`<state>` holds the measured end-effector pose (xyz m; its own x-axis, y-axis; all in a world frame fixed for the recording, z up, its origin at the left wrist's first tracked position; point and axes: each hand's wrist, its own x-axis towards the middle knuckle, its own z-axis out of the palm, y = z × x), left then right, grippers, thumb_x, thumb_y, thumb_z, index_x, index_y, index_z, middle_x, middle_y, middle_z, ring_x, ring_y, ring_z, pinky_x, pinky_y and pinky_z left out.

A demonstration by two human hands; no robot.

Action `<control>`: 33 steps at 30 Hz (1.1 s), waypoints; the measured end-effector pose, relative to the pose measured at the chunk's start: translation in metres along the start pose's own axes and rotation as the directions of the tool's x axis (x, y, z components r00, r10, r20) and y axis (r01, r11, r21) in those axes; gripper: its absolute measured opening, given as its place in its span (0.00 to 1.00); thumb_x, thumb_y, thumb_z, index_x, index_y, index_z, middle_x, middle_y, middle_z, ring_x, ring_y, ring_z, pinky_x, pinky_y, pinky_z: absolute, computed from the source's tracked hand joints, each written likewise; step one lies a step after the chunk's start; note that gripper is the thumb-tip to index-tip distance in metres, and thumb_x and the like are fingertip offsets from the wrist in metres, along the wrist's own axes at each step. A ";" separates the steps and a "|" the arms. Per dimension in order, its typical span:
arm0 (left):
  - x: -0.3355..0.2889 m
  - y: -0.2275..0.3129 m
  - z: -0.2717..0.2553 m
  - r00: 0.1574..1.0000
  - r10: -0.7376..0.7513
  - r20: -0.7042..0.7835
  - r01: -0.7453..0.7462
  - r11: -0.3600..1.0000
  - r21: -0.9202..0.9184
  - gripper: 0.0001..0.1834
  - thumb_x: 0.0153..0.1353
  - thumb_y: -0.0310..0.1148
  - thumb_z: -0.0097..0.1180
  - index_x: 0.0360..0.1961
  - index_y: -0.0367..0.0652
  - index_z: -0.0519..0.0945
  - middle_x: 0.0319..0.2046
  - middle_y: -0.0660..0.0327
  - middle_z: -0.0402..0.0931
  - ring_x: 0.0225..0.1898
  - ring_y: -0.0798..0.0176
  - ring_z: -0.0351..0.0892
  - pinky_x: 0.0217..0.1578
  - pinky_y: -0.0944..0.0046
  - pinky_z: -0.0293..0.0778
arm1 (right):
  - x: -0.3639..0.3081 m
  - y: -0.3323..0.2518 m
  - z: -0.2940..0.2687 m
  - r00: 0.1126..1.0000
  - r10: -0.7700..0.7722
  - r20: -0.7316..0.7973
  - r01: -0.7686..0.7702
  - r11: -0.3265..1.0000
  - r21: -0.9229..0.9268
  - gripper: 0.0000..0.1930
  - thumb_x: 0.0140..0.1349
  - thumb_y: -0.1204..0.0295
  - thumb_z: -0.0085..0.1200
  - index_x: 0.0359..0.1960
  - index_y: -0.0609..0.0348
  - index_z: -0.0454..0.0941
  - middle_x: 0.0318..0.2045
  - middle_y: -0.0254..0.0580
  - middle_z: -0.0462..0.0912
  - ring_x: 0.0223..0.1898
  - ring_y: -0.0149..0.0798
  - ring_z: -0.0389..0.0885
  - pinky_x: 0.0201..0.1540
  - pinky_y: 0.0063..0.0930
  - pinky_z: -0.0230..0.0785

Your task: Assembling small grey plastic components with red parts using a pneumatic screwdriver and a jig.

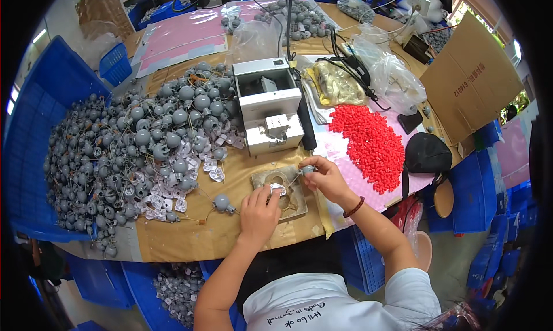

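In front of me sits a square, pale fixture block (295,207) with a round recess. My left hand (259,215) has its fingertips closed on a small white plastic piece (277,189) over that recess. Between its thumb and fingers, my right hand (327,180) pinches a small grey rounded part (308,169) just above the block's far right corner. A thin wire seems to run from the grey part toward the white piece. Left of my left hand lies a grey ball-shaped part (222,202) with a wire.
A large heap of grey ball-shaped parts (144,137) spills from a tipped blue crate (29,158). A white machine (268,115) stands beyond the block. Red plastic pieces (371,149) lie at right, near a black pouch (427,153) and a cardboard box (472,78).
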<state>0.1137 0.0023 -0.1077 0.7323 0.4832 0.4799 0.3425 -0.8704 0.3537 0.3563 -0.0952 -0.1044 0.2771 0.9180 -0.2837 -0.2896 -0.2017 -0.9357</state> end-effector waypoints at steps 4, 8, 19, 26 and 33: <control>0.000 -0.001 -0.001 1.000 -0.014 -0.003 0.014 1.000 -0.008 0.23 0.52 0.26 0.66 0.53 0.45 0.86 0.54 0.54 0.81 0.57 0.50 0.80 0.54 0.50 0.74 | 0.014 -0.015 -0.004 0.948 -0.265 0.178 0.296 0.939 -0.175 0.12 0.66 0.82 0.64 0.50 0.59 0.85 0.51 0.37 0.83 0.46 0.29 0.82 0.45 0.24 0.77; 0.000 -0.004 0.000 1.000 -0.008 0.016 0.008 1.000 0.012 0.23 0.53 0.29 0.66 0.53 0.44 0.85 0.56 0.54 0.80 0.59 0.52 0.79 0.54 0.51 0.73 | 0.015 -0.020 0.010 0.792 -0.567 0.227 0.551 0.505 -0.665 0.17 0.62 0.86 0.63 0.52 0.57 0.85 0.50 0.43 0.80 0.49 0.38 0.82 0.49 0.26 0.78; 0.007 -0.010 -0.006 0.998 0.005 0.059 -0.003 0.999 -0.035 0.19 0.54 0.29 0.66 0.50 0.43 0.87 0.54 0.54 0.81 0.58 0.51 0.80 0.53 0.52 0.76 | 0.036 -0.039 0.027 0.917 -0.053 0.395 0.173 0.946 -0.274 0.24 0.63 0.81 0.69 0.60 0.57 0.80 0.49 0.40 0.87 0.48 0.36 0.88 0.54 0.31 0.80; 0.013 -0.009 -0.008 0.998 -0.024 0.051 0.027 0.997 -0.071 0.14 0.53 0.26 0.66 0.43 0.44 0.88 0.51 0.53 0.83 0.54 0.48 0.83 0.52 0.50 0.78 | 0.038 -0.059 0.049 0.893 -0.156 0.421 0.432 0.559 -0.708 0.20 0.58 0.71 0.72 0.53 0.55 0.83 0.43 0.46 0.83 0.49 0.52 0.81 0.55 0.42 0.73; 0.038 0.002 -0.015 0.980 -0.179 0.087 0.191 0.969 -0.160 0.18 0.54 0.27 0.68 0.48 0.41 0.83 0.49 0.53 0.81 0.54 0.46 0.80 0.52 0.50 0.76 | 0.039 -0.054 0.056 0.928 -0.184 0.325 0.373 0.472 -0.798 0.21 0.58 0.69 0.72 0.53 0.55 0.83 0.48 0.49 0.78 0.51 0.55 0.79 0.55 0.44 0.72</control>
<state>0.1336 0.0206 -0.0772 0.7078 0.6208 0.3371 0.3774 -0.7357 0.5624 0.3316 -0.0290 -0.0531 0.0126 0.9997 -0.0230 0.6982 -0.0253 -0.7155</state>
